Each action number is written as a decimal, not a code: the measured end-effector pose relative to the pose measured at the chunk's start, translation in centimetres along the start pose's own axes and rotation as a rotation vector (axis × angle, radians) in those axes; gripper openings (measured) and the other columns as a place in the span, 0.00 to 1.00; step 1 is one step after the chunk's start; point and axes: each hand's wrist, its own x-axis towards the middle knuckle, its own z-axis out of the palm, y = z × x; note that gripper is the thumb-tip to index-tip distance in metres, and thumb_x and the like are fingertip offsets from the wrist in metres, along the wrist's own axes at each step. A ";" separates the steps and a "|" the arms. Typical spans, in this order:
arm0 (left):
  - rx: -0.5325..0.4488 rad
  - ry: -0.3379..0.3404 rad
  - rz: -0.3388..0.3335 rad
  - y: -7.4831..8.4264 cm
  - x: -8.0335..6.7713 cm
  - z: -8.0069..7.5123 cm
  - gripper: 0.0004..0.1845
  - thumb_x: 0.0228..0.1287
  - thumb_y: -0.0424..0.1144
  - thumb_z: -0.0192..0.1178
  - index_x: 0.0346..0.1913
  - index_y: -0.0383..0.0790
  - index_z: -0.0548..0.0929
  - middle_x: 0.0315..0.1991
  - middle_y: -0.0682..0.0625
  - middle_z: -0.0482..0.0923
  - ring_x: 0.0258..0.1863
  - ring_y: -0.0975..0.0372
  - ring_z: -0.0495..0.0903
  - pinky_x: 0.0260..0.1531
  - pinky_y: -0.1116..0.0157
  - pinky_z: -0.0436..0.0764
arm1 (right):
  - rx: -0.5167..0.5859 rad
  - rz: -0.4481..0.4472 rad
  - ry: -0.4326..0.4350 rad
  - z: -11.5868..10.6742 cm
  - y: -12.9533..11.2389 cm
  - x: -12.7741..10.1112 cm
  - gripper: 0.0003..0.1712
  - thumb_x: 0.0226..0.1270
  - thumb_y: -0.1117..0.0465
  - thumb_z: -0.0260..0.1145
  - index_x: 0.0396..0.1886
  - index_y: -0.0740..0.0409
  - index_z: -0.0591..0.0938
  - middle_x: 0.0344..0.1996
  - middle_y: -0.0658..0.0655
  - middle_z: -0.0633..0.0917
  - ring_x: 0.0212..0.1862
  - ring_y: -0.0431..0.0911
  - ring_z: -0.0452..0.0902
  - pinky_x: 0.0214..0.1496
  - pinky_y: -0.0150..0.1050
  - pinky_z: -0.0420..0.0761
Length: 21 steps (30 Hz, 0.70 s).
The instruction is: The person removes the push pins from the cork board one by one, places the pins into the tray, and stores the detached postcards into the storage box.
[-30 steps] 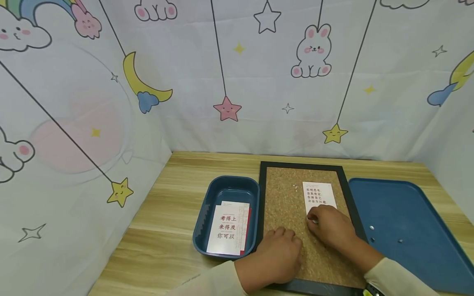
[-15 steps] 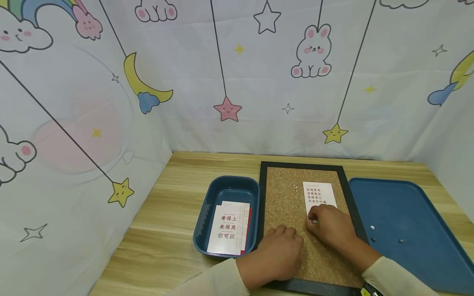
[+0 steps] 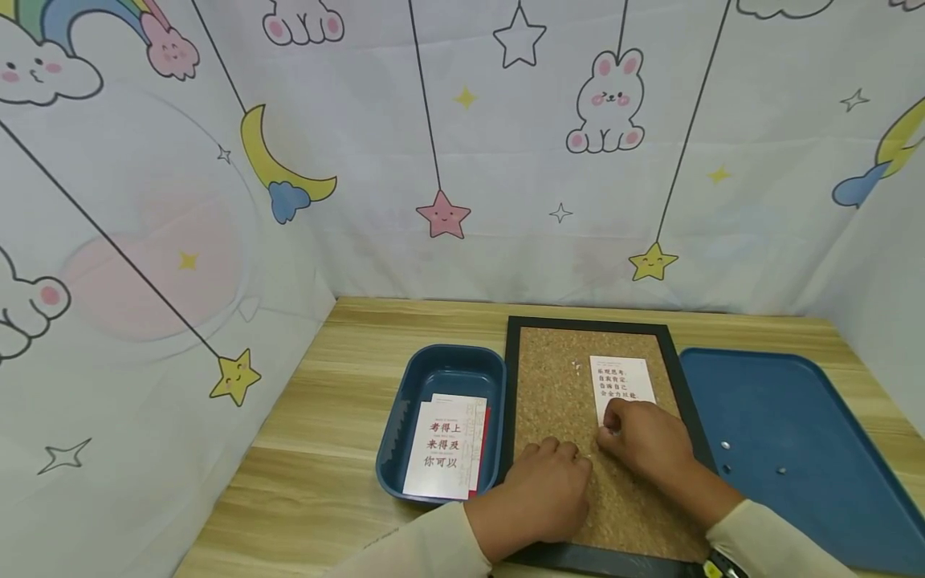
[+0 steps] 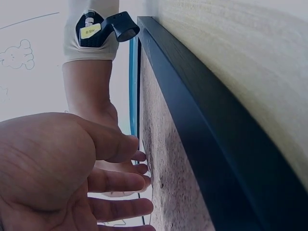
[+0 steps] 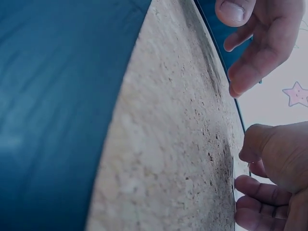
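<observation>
A white card point(image 3: 623, 376) printed with red characters lies on the black-framed corkboard point(image 3: 549, 377), in the board's upper right part. My right hand point(image 3: 650, 441) presses at the card's lower end, covering it; thumb and index finger come close together there. The right wrist view shows this right hand point(image 5: 276, 173) with its fingertips against the card and board; whether a small thing sits between thumb and finger I cannot tell. On the board's lower left, my left hand point(image 3: 545, 490) rests with fingertips touching the cork. Seen from the left wrist, this left hand point(image 4: 53, 168) has fairly straight fingers.
Left of the board stands a blue bin point(image 3: 393, 433) holding several cards point(image 3: 441, 449). A flat blue tray point(image 3: 809, 409) lies to the right, with small tack-like pieces point(image 3: 726, 445) on it. Tiny white marks point(image 3: 576, 367) show on the cork. Patterned cloth walls enclose the table.
Almost nothing moves. My right hand shifts very slightly, and the small white bit seen by its thumb earlier is now less visible. The left hand stays on the board.
</observation>
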 end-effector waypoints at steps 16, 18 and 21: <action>-0.030 -0.028 0.023 -0.3 0.8 -0.1 0.13 0.69 0.50 0.61 0.50 0.49 0.84 0.49 0.55 0.79 0.50 0.61 0.77 0.46 0.61 0.78 | 0.101 0.048 -0.041 -0.8 0.3 -0.2 0.07 0.61 0.58 0.70 0.27 0.51 0.80 0.20 0.46 0.78 0.22 0.43 0.70 0.23 0.41 0.69; -0.022 -0.022 0.019 -0.3 0.9 -0.1 0.13 0.69 0.51 0.61 0.50 0.49 0.84 0.50 0.55 0.79 0.51 0.61 0.77 0.46 0.61 0.78 | 0.124 0.042 -0.040 -0.9 0.5 -0.2 0.06 0.62 0.59 0.70 0.28 0.52 0.81 0.21 0.46 0.79 0.23 0.43 0.71 0.24 0.41 0.70; -0.022 -0.016 0.016 -0.2 1.1 -0.1 0.14 0.70 0.51 0.61 0.51 0.50 0.84 0.51 0.56 0.79 0.53 0.61 0.76 0.48 0.61 0.77 | 0.149 0.032 -0.042 -1.1 0.7 -0.3 0.06 0.63 0.59 0.70 0.29 0.52 0.81 0.23 0.46 0.80 0.24 0.42 0.71 0.26 0.42 0.71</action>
